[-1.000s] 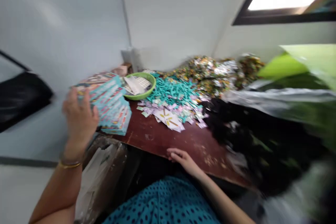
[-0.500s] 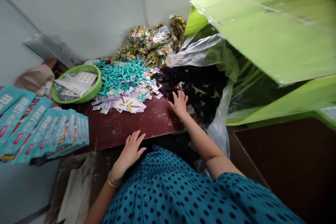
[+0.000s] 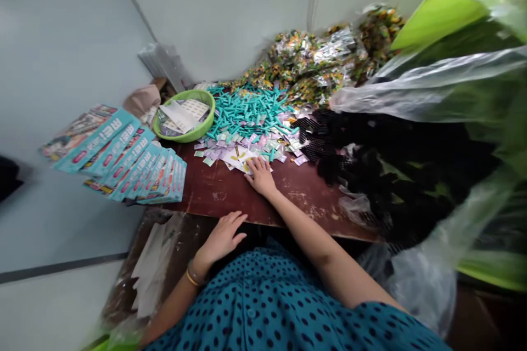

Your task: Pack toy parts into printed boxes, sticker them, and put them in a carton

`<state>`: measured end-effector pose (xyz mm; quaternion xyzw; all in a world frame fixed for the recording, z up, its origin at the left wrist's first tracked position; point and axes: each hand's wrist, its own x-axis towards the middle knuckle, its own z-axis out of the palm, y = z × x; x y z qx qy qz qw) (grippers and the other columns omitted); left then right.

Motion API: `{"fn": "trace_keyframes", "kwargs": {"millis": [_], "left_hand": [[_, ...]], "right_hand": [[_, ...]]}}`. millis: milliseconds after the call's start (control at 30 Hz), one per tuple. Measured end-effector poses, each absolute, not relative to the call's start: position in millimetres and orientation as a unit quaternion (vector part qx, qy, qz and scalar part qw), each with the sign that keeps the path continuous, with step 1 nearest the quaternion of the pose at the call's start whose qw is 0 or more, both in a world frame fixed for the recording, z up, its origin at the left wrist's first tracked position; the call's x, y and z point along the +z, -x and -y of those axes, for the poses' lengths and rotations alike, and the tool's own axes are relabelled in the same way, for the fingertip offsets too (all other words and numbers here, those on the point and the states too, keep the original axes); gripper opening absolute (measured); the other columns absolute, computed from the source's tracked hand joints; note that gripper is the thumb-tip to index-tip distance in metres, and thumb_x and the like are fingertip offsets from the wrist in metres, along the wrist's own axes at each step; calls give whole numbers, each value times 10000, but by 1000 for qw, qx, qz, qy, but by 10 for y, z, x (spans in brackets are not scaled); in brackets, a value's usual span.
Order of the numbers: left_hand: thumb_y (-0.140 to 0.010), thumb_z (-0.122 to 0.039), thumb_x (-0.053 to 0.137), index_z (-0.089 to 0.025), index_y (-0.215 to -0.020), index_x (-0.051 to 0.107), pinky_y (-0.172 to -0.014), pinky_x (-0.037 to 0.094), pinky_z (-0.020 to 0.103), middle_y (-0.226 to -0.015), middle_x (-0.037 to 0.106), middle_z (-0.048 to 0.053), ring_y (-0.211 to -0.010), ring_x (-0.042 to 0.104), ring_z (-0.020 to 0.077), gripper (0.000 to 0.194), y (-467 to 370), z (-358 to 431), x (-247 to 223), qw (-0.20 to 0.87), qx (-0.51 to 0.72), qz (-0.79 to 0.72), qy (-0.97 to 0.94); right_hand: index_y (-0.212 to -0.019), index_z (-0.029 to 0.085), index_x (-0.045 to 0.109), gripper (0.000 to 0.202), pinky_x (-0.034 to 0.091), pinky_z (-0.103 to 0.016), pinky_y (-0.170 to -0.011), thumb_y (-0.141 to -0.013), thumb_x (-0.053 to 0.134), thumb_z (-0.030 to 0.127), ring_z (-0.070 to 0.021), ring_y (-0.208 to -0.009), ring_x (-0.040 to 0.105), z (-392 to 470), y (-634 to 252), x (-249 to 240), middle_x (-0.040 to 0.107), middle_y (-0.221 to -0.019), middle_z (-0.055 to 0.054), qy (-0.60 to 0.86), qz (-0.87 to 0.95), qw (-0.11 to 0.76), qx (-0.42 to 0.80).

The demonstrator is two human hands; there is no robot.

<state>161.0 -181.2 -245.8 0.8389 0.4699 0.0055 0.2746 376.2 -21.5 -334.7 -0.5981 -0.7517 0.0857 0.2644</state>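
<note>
My right hand (image 3: 261, 176) reaches over the dark red table (image 3: 304, 200), fingers spread, its fingertips at the edge of some white cards (image 3: 235, 157) with yellow and black pictures. Whether it presses on the cards I cannot tell. Around them lie many small pale packets (image 3: 211, 153), and behind these a heap of turquoise plastic sticks (image 3: 247, 112). My left hand (image 3: 224, 237) is by the front edge of the table, fingers stretched out, holding nothing.
A green basket (image 3: 212, 115) with papers stands left of the heap. Overlapping turquoise printed boxes (image 3: 135, 162) stand at the left. Bags of colourful pieces (image 3: 304, 60) lie against the wall. Black mesh (image 3: 382, 148) spills from a plastic-lined green container (image 3: 444, 8) at the right.
My right hand has moved left, from beside the black mesh to the white cards. The view has turned left. My left hand stays near the table edge.
</note>
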Motion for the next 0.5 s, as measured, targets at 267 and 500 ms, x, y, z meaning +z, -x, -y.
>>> {"fn": "trace_keyframes", "kwargs": {"millis": [267,500], "left_hand": [[-982,-256,573,-182,-1287,666,-1176,460,469,-1380,654,139,-1327,600,258,327,-1497,434,-2153,148,290,-542,-775],[-962,-235,577,-162,-1288,661,-1162,453,514,-1362,657,157,-1319,594,289,345,-2227,-30,-2431,187,294,-472,-810]], "right_hand": [[-1427,151,591,463,315,-573,-1197,-1008,555,346,-364,-1475,368,796,-3938,-3414,512,-1516,-188,566,756,325,43],[-1203,205,719,256,410,-571,-1142,-998,570,245,-321,-1397,490,1355,-4194,-3479,644,-1377,-138,579,713,383,101]]}}
